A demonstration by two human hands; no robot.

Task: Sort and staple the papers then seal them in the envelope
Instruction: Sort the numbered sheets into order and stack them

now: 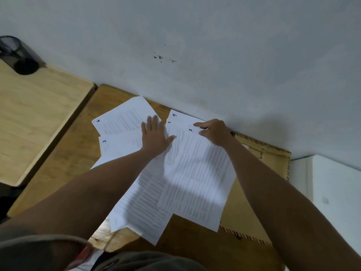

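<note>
White papers lying fanned on desk, numbered corners showing for sorting | left hand pressing flat, pinning sheets | right hand pinching top sheet's corner | envelope waiting underneath, right.

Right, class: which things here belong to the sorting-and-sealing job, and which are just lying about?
Belong to the job:
numbered papers
brown envelope under them
left hand, flat on the sheets
right hand, on the top sheet

Lying about:
black mesh pen holder
lighter side table
</note>
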